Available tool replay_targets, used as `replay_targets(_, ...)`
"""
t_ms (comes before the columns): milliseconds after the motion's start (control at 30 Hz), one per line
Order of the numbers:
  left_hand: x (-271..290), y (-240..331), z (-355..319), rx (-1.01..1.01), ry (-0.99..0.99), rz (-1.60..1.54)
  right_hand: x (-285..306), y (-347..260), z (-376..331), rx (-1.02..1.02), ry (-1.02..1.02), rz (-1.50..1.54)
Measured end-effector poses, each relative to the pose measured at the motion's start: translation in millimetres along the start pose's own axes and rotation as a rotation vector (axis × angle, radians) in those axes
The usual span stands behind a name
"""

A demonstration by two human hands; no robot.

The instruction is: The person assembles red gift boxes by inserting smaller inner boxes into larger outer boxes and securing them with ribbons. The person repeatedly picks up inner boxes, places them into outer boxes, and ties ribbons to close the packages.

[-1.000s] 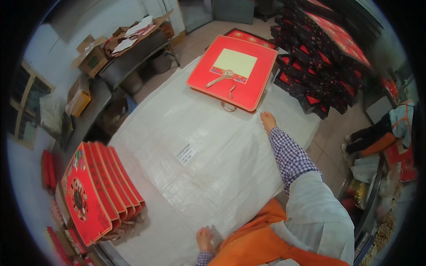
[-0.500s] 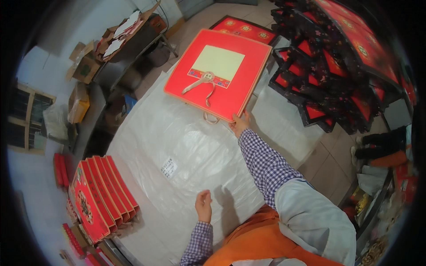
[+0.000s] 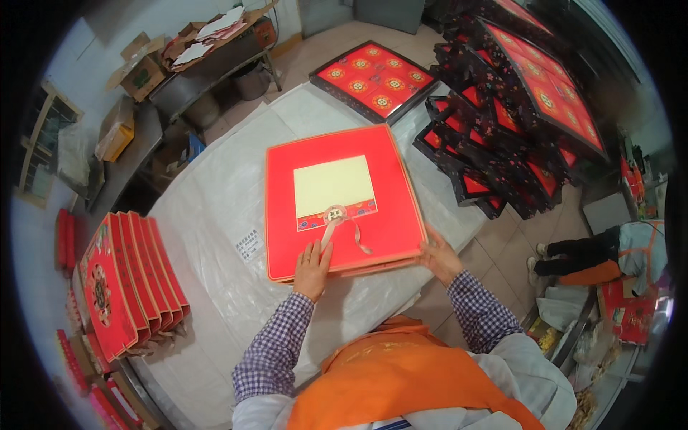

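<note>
A flat square red gift box (image 3: 279,193) lies in front of me on the plastic-covered table. A pale cream panel (image 3: 333,184), a round seal (image 3: 335,213) and a tan ribbon (image 3: 360,236) are on its top. My left hand (image 3: 313,269) lies with its fingers stretched flat over the near edge of the box, against one ribbon end. At the near right corner, my right hand (image 3: 441,258) grips the box by its edge; its thumb side is on the rim and its other fingers are partly hidden.
Several red folded boxes (image 3: 129,279) stand in a row at the left. Beyond my box lies a black-rimmed tray (image 3: 373,77) with red gold-patterned squares. Black-and-red trays (image 3: 502,136) are piled at the right. A person in dark trousers (image 3: 580,244) is farther right.
The red box has come down nearer to me and now lies flat, uncovering the tray behind. My left hand has reached forward onto its near edge; my right hand still holds the corner.
</note>
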State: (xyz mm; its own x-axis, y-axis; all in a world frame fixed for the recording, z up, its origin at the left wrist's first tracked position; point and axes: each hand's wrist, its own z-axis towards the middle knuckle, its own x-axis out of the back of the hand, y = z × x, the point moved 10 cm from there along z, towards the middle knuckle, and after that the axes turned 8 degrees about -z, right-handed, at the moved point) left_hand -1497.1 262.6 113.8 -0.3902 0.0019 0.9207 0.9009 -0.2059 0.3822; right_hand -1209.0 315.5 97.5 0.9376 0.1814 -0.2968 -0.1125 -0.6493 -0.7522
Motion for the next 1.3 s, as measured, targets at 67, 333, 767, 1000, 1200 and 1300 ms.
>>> replay_targets(67, 22, 0, -4, 0.038, 0.109, -0.162, -31, -52, -9, 0.267, -0.010, -0.010)
replay_targets(333, 175, -28, -25, 0.192, 0.726, -1.049, -298, -200, -168, 1.471, -0.065, -0.967)
replay_targets(767, -44, 12, -101, 0.445, 0.515, -1.617, -324, -4, -113, 1.319, -0.106, -1.862)
replay_targets(1000, -120, 23, -139, 1.051, 0.591, -2.504, -230, 71, -107, 1.008, -0.156, -1.985)
replay_targets(1200, -122, 57, -119, 1.042, 0.356, -2.508, -201, 28, -92, 1.087, 0.016, -2.067)
replay_targets(1300, -120, 77, -137, 1.159, -0.074, -2.205, -190, 1, -81, 0.958, -0.027, -2.093)
